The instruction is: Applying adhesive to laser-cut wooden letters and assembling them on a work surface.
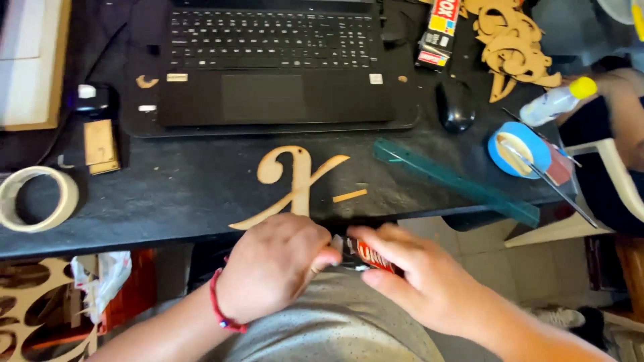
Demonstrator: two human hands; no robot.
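Down by the lap, just under the table [168, 201] edge, the right hand [429, 281] grips a small red tube [372, 258] while the left hand [272, 265] pinches its tip, with a wooden letter [292, 184] lying just above them.

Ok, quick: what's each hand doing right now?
Left hand: closed, pinching the near end of the small red tube.
Right hand: closed around the same red tube, gripping its body.

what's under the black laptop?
The black laptop sits on a flat black pad whose edges jut out left and front. Anything beneath its body is covered.
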